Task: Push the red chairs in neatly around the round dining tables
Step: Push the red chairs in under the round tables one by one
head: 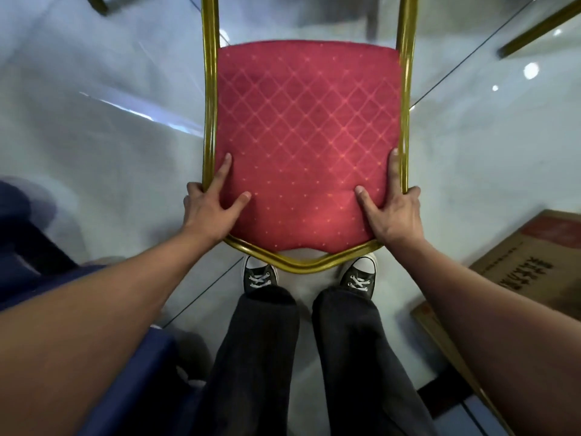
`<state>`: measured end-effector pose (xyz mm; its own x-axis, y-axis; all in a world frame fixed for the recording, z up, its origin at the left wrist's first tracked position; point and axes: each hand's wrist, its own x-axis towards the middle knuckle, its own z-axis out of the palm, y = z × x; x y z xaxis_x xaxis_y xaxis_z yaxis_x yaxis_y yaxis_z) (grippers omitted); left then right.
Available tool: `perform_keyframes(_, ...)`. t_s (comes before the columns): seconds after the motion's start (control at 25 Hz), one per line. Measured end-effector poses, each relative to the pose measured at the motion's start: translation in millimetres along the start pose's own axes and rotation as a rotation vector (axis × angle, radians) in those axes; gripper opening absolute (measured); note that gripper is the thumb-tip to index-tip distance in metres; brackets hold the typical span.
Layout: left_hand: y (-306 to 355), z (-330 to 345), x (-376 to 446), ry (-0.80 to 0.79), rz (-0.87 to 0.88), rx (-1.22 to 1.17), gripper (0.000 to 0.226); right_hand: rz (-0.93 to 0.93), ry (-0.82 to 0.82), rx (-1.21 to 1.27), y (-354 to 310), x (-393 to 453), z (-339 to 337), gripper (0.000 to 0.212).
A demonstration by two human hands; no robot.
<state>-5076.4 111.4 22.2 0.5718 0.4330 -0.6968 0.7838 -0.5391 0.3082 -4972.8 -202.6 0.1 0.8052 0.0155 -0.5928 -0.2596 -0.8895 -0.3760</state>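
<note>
I grip the red chair (305,146) backrest, left hand (210,212) and right hand (394,212) wrapped on its top corners; seat runs straight ahead.

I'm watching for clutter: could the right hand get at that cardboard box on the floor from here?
Probably yes: the right hand grips the red chair, and only bare floor separates it from the cardboard box.

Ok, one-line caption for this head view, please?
Both hands, left hand and right hand, grip the gold-framed red padded chair back at its top corners above a glossy grey floor.
</note>
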Motion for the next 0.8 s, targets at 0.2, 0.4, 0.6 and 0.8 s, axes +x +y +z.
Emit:
perform_keyframes(0.2, 35.9, -69.1, -81.0, -0.004, -0.037, 0.115, 0.071, 0.04, -0.009, -0.123, -45.5, -69.0, -75.2, 0.084)
perform_keyframes(0.4, 80.1, -137.0, -150.7, 0.014, -0.08, 0.215, 0.071, 0.067, -0.096, -0.226, -90.5, -118.6, -161.2, 0.088)
perform_keyframes(0.6, 120.5, -198.0, -204.1, 0.024, -0.121, 0.251, 0.071, 0.118, -0.189, -0.266, -133.0, -146.8, -241.5, 0.094)
perform_keyframes(0.8, 152.6, -256.3, -240.0, -0.003, -0.127, 0.298, 0.07, 0.144, -0.271, -0.324, -175.4, -167.4, -307.2, 0.094)
